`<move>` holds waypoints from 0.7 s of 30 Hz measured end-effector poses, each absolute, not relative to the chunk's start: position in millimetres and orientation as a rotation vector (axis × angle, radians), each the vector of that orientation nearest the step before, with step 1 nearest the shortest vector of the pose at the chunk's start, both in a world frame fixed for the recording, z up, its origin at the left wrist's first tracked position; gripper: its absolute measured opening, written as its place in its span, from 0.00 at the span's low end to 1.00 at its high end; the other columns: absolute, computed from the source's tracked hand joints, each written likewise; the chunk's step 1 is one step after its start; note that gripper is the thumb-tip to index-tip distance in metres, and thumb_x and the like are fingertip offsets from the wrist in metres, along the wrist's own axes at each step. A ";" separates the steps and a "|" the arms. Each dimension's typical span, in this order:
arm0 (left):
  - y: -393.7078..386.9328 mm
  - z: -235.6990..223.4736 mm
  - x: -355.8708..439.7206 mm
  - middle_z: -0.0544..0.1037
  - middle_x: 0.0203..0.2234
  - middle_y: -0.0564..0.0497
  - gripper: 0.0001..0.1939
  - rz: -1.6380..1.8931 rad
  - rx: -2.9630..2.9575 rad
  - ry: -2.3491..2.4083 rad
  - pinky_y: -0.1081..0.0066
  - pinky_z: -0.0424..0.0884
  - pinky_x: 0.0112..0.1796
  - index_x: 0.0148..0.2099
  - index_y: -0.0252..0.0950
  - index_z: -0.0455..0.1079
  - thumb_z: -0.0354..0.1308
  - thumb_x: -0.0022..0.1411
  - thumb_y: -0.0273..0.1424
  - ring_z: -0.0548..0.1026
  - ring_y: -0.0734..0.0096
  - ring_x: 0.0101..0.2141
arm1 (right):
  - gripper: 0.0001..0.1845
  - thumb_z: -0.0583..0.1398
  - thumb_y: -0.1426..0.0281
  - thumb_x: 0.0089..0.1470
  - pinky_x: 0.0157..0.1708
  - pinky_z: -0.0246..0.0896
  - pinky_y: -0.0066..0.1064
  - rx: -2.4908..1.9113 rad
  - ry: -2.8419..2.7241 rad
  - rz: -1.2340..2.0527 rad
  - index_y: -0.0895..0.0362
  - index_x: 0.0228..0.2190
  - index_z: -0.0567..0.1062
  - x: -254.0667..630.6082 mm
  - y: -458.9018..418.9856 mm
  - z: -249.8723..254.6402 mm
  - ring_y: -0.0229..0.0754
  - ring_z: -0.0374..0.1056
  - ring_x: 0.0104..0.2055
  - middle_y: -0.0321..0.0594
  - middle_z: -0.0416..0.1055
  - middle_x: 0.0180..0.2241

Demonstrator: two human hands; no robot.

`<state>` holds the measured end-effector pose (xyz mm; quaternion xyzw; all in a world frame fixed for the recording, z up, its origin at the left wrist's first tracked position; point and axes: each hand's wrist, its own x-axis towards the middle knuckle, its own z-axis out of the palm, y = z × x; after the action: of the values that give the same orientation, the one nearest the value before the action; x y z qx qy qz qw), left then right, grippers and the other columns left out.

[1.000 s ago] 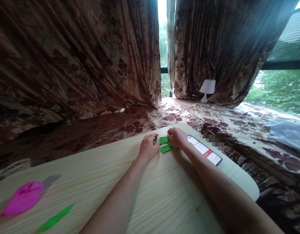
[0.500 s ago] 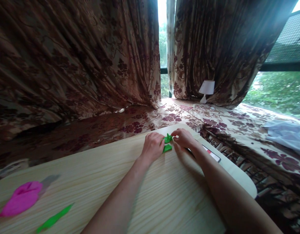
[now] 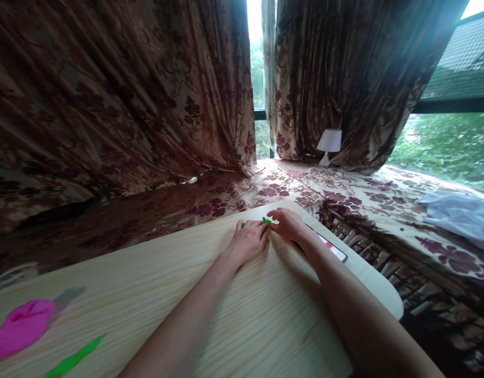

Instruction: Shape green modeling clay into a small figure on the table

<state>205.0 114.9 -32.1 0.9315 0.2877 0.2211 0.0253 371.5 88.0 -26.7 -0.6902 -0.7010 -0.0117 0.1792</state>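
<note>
Near the far right end of the table, my left hand (image 3: 249, 240) lies low over green modelling clay, its fingertips against a small, leafy-looking clay piece (image 3: 266, 220). The hand mostly covers the rest of the clay; a bit shows behind it and another by the thumb. Just right of the leafy piece is my right hand (image 3: 288, 224), fingers bent and apart, with a gap between them. Whether its fingertips touch the clay is hard to see. Under the right forearm a flat, dark-edged device with a white and red screen (image 3: 336, 253) is partly hidden.
A pink clay lump (image 3: 23, 326) and a long green clay strip (image 3: 74, 358) lie at the left of the wooden table (image 3: 147, 294). Beyond its edge stretches a flowered cover (image 3: 273, 191) with a small white lamp (image 3: 329, 144) and a pale cloth (image 3: 462, 218). Patterned curtains hang behind.
My left hand has slid over the green clay, covering the flat piece that showed between the hands. My right fingers have lifted and spread a little. The whole view has shifted slightly.
</note>
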 end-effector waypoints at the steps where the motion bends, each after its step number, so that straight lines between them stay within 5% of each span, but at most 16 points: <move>1: 117.2 -29.6 203.4 0.75 0.41 0.50 0.14 0.700 2.868 0.890 0.60 0.55 0.49 0.44 0.41 0.69 0.45 0.62 0.34 0.68 0.64 0.43 | 0.14 0.55 0.66 0.51 0.36 0.55 0.26 -1.941 -1.995 -0.019 0.53 0.39 0.75 371.0 87.6 -26.9 0.40 0.66 0.38 0.42 0.72 0.38; 4: 125.7 -20.8 191.2 0.74 0.43 0.49 0.14 0.794 2.827 0.972 0.63 0.57 0.49 0.43 0.39 0.70 0.46 0.60 0.30 0.68 0.65 0.45 | 0.11 0.55 0.67 0.51 0.34 0.55 0.25 -1.935 -2.017 0.016 0.56 0.33 0.77 369.1 86.0 -25.4 0.40 0.67 0.35 0.42 0.73 0.33; 9: 122.8 -15.2 159.2 0.75 0.38 0.47 0.12 0.901 2.765 1.138 0.66 0.62 0.44 0.39 0.37 0.72 0.47 0.58 0.27 0.70 0.66 0.40 | 0.16 0.55 0.69 0.51 0.37 0.55 0.25 -1.911 -1.983 0.026 0.53 0.42 0.72 361.8 79.8 -8.4 0.39 0.66 0.40 0.41 0.71 0.41; 16: 88.4 -34.0 151.3 0.74 0.30 0.48 0.10 0.804 2.744 1.172 0.67 0.64 0.39 0.33 0.38 0.74 0.50 0.57 0.30 0.70 0.66 0.36 | 0.11 0.58 0.64 0.44 0.30 0.55 0.32 -2.023 -1.912 0.164 0.58 0.23 0.76 340.5 71.9 -14.1 0.47 0.68 0.31 0.48 0.73 0.26; 21: 85.2 -29.8 146.7 0.74 0.36 0.47 0.10 0.994 2.502 1.148 0.65 0.63 0.43 0.39 0.38 0.73 0.53 0.55 0.30 0.69 0.65 0.40 | 0.07 0.60 0.68 0.41 0.27 0.55 0.30 -1.902 -1.878 0.312 0.59 0.23 0.76 333.8 67.8 -16.5 0.43 0.68 0.29 0.45 0.74 0.25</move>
<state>146.7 85.2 -29.8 0.8500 0.3899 0.3376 0.1074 333.8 67.8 -16.5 -0.6890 -0.6802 0.1128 0.2232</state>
